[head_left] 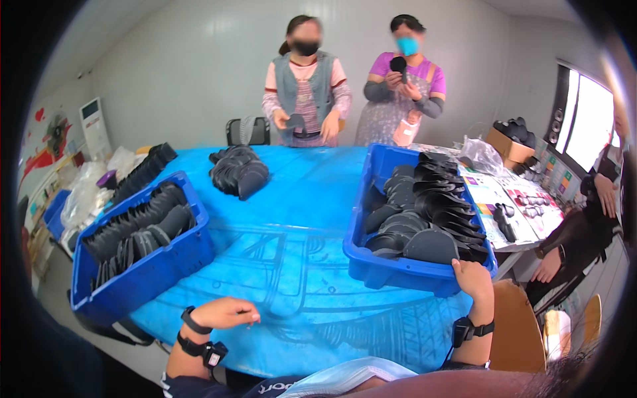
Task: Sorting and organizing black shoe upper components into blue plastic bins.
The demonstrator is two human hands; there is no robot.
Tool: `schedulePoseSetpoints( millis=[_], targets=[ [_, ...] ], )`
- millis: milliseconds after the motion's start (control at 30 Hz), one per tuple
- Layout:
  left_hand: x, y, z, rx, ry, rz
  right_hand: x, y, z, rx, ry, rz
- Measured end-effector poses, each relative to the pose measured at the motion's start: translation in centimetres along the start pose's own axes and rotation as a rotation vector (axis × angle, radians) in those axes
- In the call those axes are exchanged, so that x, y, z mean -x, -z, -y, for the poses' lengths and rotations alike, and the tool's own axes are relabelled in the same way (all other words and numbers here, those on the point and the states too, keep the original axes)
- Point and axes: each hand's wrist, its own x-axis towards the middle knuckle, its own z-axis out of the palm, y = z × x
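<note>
My left hand (229, 313) hovers over the near edge of the blue-covered table, its fingers loosely curled in, with nothing visible in them. At the front rim of the right blue bin (405, 276), my right hand (473, 277) has its fingers closed at the right corner of a dark grey, half-round flat piece (430, 246). The fingertips are partly hidden there. Behind that piece, stacks of thin black curved pieces (443, 199) fill the bin. A second blue bin (142, 265) at the left holds rows of similar dark pieces (142, 225).
A pile of black pieces (239, 171) lies on the blue table cover (292, 219). Across the table stand two people (305, 93), (405, 93) holding dark pieces. A side table (484, 192) carries printed sheets and a cardboard box (507, 146). Another person (584, 225) is at far right.
</note>
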Motion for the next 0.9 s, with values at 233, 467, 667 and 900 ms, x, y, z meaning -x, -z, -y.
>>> schedulePoseSetpoints(
  millis=[233, 467, 667, 900],
  targets=[
    [-0.1, 1.9, -7.6, -0.510, -0.686, -0.189, 2.9, -5.6, 0.0, 0.097, -0.059, -0.658],
    [0.0, 3.0, -8.9, -0.444, -1.891, -0.667, 3.2, -9.1, 1.2, -0.065, -0.019, -0.748],
    [-1.3, 2.8, -7.2, -0.106, -1.984, -1.022, 1.9, -11.0, 1.0, -0.105, -0.037, -0.944],
    [-0.6, 3.4, -4.5, 0.092, -1.956, -1.155, 2.1, -10.8, 1.5, -0.101, -0.030, -0.967]
  ],
)
